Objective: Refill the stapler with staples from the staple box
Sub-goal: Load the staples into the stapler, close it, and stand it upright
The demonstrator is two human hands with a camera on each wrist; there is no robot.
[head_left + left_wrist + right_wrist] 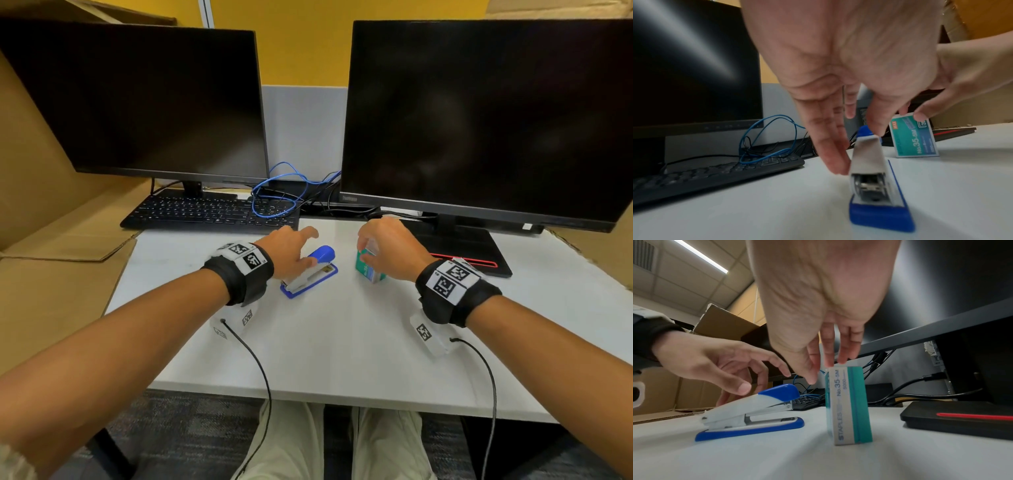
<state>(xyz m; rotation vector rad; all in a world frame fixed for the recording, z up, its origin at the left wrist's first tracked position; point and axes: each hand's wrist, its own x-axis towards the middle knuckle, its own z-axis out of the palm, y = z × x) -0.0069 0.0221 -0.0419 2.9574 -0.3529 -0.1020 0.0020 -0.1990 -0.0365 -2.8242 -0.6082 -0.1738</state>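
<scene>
Hands hover over two things on the white desk top [342, 342] before us. Our blue and white plastic stapler [310, 272] lies closed on its blue base, its long axis slanting across the desk: the rounded blue nose points away from us toward the right-hand black monitor [486, 116], the hinged end toward our left wrist. Just right of the stapler, apart from it, the small teal and white cardboard staple box [368, 269] stands upright on a narrow end, its printed lettering running up its length.

Our left hand [287, 251] is spread above the stapler with fingers loose and extended, the thumb [740, 386] close over the white top; we cannot tell whether it touches. Our right hand [387, 246] reaches down on the staple box, its fingertips [829, 360] at the box's top edge and thumb beside it, not clearly closed around it.

Behind the stapler sit a black keyboard [205, 212] and a looped blue cable [274, 192].
</scene>
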